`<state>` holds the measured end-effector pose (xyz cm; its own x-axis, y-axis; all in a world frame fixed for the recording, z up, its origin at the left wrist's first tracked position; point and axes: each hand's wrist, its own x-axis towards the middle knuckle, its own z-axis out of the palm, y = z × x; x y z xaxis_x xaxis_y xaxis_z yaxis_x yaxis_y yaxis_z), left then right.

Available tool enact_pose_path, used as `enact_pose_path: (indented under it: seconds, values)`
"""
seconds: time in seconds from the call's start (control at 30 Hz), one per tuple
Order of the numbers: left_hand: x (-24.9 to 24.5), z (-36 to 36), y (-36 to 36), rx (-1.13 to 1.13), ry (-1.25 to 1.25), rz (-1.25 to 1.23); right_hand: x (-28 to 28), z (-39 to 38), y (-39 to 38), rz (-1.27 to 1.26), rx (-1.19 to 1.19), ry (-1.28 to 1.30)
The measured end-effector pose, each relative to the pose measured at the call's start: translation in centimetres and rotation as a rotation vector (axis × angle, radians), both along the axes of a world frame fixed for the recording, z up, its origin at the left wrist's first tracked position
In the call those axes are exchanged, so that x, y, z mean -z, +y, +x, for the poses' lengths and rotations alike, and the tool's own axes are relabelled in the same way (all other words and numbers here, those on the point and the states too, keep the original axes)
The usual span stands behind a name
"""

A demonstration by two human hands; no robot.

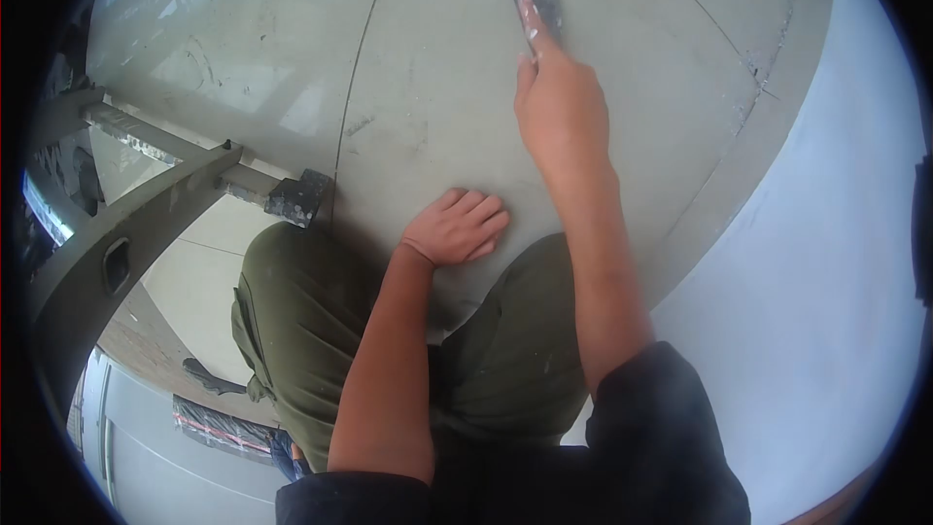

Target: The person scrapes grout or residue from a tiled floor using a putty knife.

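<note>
Evidently well out in front, toward one o'clock from the middle of the view: a flat scraper (545,6), laid low over the pale floor (437,126). Clamped on its near end, the right hand (566,112), with index finger stretched along the blade's upper face and white smears on finger and metal. For a clean stroke, probably best to keep that blade shallow, to press evenly through the extended finger, and to drive from the forearm rather than twist at the wrist. Also worth easing off near the dark floor line (340,131) at about nine o'clock from the blade, for fear of catching a corner. As to direction: blade end away from the body, between eleven and twelve o'clock; long axis from there back to between five and six, into the palm; broad front edge crosswise, roughly nine to three. Near seven o'clock from the scraper, the left hand (457,227), loosely curled on the floor just ahead of the green trousers (311,282); hard to tell about anything under its fingers. Good as a prop for balance, apparently; best kept clear of the grey ladder (160,209), toward nine o'clock.
</note>
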<state>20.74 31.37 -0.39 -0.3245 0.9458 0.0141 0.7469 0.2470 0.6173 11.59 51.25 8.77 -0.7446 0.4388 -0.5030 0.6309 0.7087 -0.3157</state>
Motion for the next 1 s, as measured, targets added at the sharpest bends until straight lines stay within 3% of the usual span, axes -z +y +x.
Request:
enact_pose_path:
  seconds: [0.07, 0.17, 0.23, 0.27, 0.4, 0.5, 0.7, 0.87, 1.0]
  values:
    - [0.4, -0.6, 0.0, 0.015, 0.009, -0.015, -1.2, -0.2, 0.2, -0.028, -0.033, 0.002]
    - [0.4, -0.8, 0.0, -0.045, -0.013, 0.076, -3.6, 5.9, -2.6, -0.108, -0.031, 0.065]
    - [0.4, -0.4, -0.1, -0.036, -0.031, 0.065, -3.9, 9.5, -3.8, -0.142, 0.039, -0.284]
    - [0.1, -0.1, -0.2, -0.034, -0.042, 0.063, -3.1, 10.0, -3.8, -0.144, 0.042, -0.295]
    - [0.3, -0.4, 0.1, 0.004, -0.012, 0.01, 0.9, 4.8, -1.3, 0.034, -0.005, -0.04]
    - [-0.1, 0.2, -0.3, 0.007, -0.039, -0.027, 0.6, 0.1, 1.0, 0.06, 0.075, -0.057]
    - [0.1, -0.2, -0.2, -0.051, -0.032, 0.055, -1.8, 9.0, -2.4, -0.12, 0.212, -0.146]
    - [-0.3, -0.4, 0.3, -0.022, -0.031, -0.007, 2.4, 0.8, 4.6, 0.111, 0.13, 0.07]
    - [0.0, -1.0, 0.5, -0.012, -0.022, 0.0, -2.4, 3.3, 1.6, 0.041, 0.146, 0.114]
